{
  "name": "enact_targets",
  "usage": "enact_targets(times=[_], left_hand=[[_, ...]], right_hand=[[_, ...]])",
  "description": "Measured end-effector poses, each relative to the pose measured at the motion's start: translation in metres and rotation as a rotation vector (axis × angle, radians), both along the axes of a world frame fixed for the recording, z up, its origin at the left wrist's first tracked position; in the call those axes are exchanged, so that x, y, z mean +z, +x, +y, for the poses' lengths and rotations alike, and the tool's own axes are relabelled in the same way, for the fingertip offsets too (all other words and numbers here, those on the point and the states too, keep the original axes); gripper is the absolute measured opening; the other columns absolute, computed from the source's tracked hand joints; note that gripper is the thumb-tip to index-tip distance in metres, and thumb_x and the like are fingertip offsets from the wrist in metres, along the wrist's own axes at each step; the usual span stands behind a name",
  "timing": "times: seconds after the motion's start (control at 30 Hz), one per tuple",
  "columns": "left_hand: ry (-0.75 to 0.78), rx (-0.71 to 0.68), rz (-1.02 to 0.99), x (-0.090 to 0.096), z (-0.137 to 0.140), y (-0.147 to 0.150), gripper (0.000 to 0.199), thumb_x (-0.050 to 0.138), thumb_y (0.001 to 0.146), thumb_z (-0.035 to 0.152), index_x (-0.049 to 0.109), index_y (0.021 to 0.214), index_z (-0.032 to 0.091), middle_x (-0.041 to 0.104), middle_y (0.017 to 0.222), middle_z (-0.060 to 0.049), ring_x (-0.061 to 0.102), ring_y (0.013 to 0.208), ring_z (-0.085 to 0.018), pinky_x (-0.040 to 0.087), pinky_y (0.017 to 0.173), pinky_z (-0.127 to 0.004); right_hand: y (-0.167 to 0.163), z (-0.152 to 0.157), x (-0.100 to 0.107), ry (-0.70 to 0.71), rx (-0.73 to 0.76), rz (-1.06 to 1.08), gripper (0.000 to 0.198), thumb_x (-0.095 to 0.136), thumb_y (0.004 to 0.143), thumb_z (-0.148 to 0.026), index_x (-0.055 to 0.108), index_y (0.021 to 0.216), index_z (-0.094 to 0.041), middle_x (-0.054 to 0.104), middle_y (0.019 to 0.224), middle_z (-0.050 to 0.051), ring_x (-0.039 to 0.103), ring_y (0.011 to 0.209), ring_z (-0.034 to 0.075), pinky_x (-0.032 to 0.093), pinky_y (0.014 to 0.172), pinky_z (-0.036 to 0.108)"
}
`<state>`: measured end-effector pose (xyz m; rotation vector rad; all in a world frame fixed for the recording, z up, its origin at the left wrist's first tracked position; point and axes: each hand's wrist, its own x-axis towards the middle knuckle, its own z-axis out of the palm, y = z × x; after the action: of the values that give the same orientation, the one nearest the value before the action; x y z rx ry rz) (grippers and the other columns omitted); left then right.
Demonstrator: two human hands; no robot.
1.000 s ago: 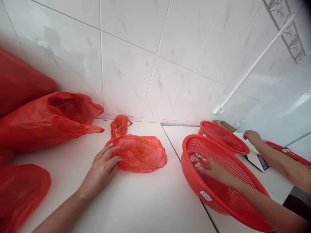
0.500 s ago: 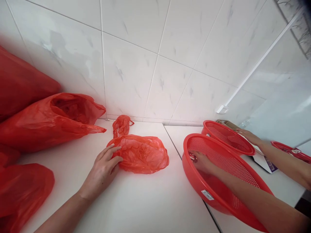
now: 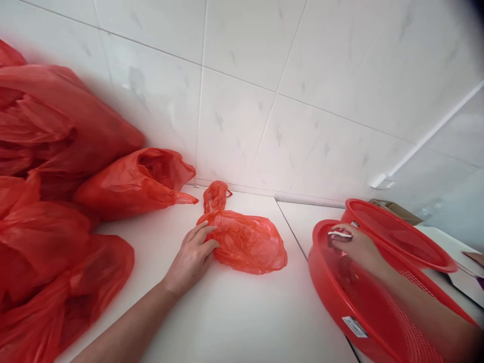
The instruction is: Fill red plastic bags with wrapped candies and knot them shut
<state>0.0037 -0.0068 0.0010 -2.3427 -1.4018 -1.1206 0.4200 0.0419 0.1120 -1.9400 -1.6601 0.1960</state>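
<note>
A table (image 3: 245, 317) runs along a tiled wall (image 3: 242, 116); near its middle lies an open bag (image 3: 249, 244), the left hand (image 3: 194, 257) touching its left edge; just behind that bag, close to the wall, sits a bundled bag (image 3: 215, 195); farther left a slumped bag (image 3: 124, 189) lies with its mouth toward the right, and left of it a heap of bags (image 3: 38, 242) reaches from the wall to the front; on the right, beyond the open bag, stands the near basket (image 3: 327, 290), the right hand (image 3: 357, 247) over its far end with a packet (image 3: 340, 234); behind it is a second basket (image 3: 401, 232), then a box (image 3: 397, 210) by the wall
</note>
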Motion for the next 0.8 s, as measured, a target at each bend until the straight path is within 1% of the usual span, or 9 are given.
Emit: enact_targets(times=[0.1,0.17,0.23,0.37,0.47,0.57,0.6,0.73,0.8], left_hand=[[-0.016,0.004,0.000,0.000,0.000,0.003,0.025,0.045,0.080,0.002,0.062,0.084,0.020,0.053,0.125,-0.009,0.037,0.131,-0.029,0.043,0.102,-0.048],[-0.021,0.003,-0.003,0.000,0.000,0.003,0.026,0.045,0.079,0.001,0.062,0.084,0.020,0.052,0.126,-0.008,0.036,0.132,-0.029,0.043,0.102,-0.048],[-0.020,0.004,-0.001,0.000,0.000,0.003,0.027,0.045,0.078,0.000,0.062,0.084,0.020,0.052,0.126,-0.008,0.035,0.132,-0.029,0.042,0.102,-0.048],[-0.024,-0.002,0.017,0.000,-0.001,0.001,0.028,0.046,0.077,-0.001,0.062,0.086,0.020,0.053,0.125,-0.009,0.035,0.132,-0.030,0.043,0.101,-0.049],[-0.003,-0.004,0.021,0.001,-0.002,0.001,0.028,0.046,0.077,-0.001,0.062,0.086,0.021,0.053,0.125,-0.009,0.035,0.132,-0.030,0.044,0.101,-0.050],[0.007,0.003,0.015,0.003,-0.004,0.002,0.028,0.047,0.076,-0.001,0.062,0.085,0.021,0.053,0.125,-0.008,0.037,0.131,-0.029,0.044,0.101,-0.049],[0.006,0.009,0.011,0.003,-0.004,0.002,0.028,0.047,0.076,-0.001,0.062,0.084,0.021,0.054,0.124,-0.008,0.037,0.130,-0.029,0.044,0.101,-0.049],[0.003,0.010,-0.009,0.005,-0.003,0.004,0.030,0.046,0.074,-0.003,0.063,0.081,0.021,0.055,0.123,-0.008,0.039,0.129,-0.028,0.044,0.101,-0.048],[0.008,0.000,-0.019,0.005,-0.002,0.004,0.031,0.046,0.074,-0.003,0.064,0.082,0.021,0.056,0.123,-0.008,0.040,0.128,-0.028,0.044,0.101,-0.048]], right_hand=[[-0.024,0.007,0.030,0.083,0.061,0.005,0.032,0.064,0.066,-0.034,0.061,0.097,-0.029,0.068,0.093,0.002,0.064,0.082,0.023,0.048,0.068,0.032],[-0.057,0.004,0.044,0.120,0.168,0.045,0.033,0.064,0.067,-0.033,0.060,0.100,-0.031,0.066,0.096,-0.001,0.063,0.083,0.020,0.048,0.069,0.030],[-0.098,0.000,0.049,0.116,0.319,0.114,0.032,0.063,0.067,-0.030,0.060,0.099,-0.029,0.065,0.097,-0.001,0.063,0.079,0.018,0.048,0.067,0.028],[-0.170,0.001,0.030,-0.039,0.613,0.195,0.031,0.060,0.068,-0.024,0.059,0.100,-0.026,0.063,0.097,-0.001,0.062,0.075,0.015,0.048,0.065,0.026],[-0.197,0.008,0.009,-0.183,0.713,0.152,0.040,0.064,0.068,-0.026,0.059,0.107,-0.026,0.062,0.103,0.001,0.061,0.083,0.016,0.048,0.073,0.028],[-0.198,0.012,0.004,-0.256,0.720,0.126,0.068,0.073,0.064,-0.034,0.049,0.128,-0.028,0.055,0.124,0.007,0.056,0.108,0.021,0.047,0.087,0.033],[-0.193,0.012,0.007,-0.253,0.702,0.121,0.071,0.072,0.065,-0.037,0.047,0.131,-0.029,0.053,0.127,0.007,0.053,0.113,0.022,0.046,0.089,0.034],[-0.146,0.011,0.036,-0.123,0.535,0.022,0.042,0.061,0.076,-0.041,0.059,0.116,-0.026,0.060,0.120,0.006,0.056,0.111,0.021,0.044,0.092,0.034],[-0.113,0.009,0.048,-0.097,0.405,-0.081,0.037,0.057,0.078,-0.042,0.061,0.110,-0.025,0.063,0.114,0.006,0.059,0.104,0.022,0.045,0.087,0.034]])
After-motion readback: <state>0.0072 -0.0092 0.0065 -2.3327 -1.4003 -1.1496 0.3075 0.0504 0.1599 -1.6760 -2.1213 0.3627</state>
